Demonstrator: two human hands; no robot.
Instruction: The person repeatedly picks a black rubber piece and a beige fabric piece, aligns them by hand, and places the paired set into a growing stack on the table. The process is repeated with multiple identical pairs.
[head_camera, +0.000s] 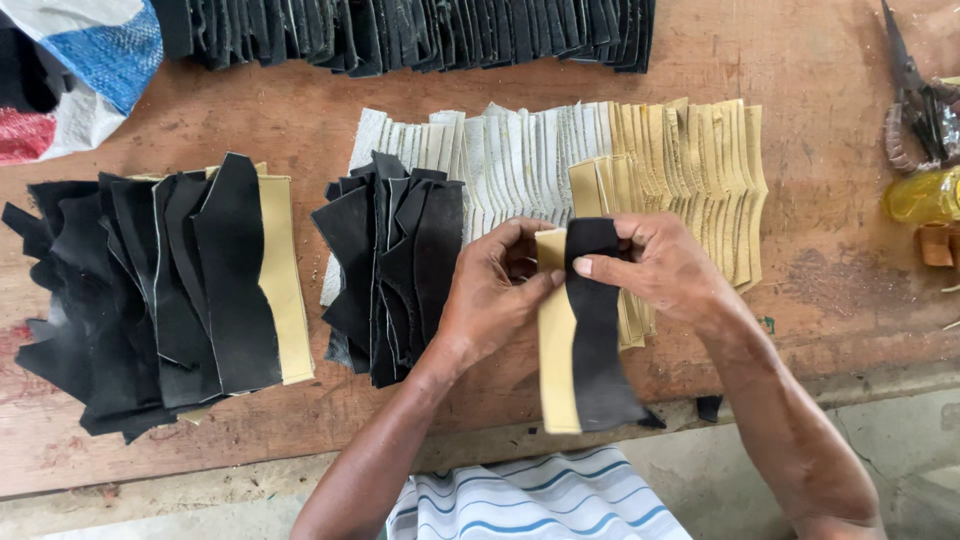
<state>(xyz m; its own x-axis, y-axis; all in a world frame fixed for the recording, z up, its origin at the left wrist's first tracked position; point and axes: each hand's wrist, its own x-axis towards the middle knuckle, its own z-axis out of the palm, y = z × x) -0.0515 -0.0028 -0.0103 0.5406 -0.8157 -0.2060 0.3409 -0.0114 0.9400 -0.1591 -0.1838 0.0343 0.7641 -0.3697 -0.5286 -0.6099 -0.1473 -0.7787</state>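
Note:
My left hand (497, 290) and my right hand (655, 262) meet over the wooden table (820, 270), each pinching the top of a paired piece. That piece is a wavy black leather strip (598, 340) laid over a tan strip (556, 350) of the same shape, hanging toward the table's front edge. Just left of my left hand lies a fanned pile of black cut pieces (395, 265). Behind my hands a long overlapping row of white and tan strips (600, 150) spreads across the table.
At the left sits a stack of joined black-and-tan pieces (170, 290). A row of black pieces (420, 32) lines the far edge. A woven bag (75, 70) is at the top left. Scissors (915, 95) and a yellow bottle (920, 197) lie at the right.

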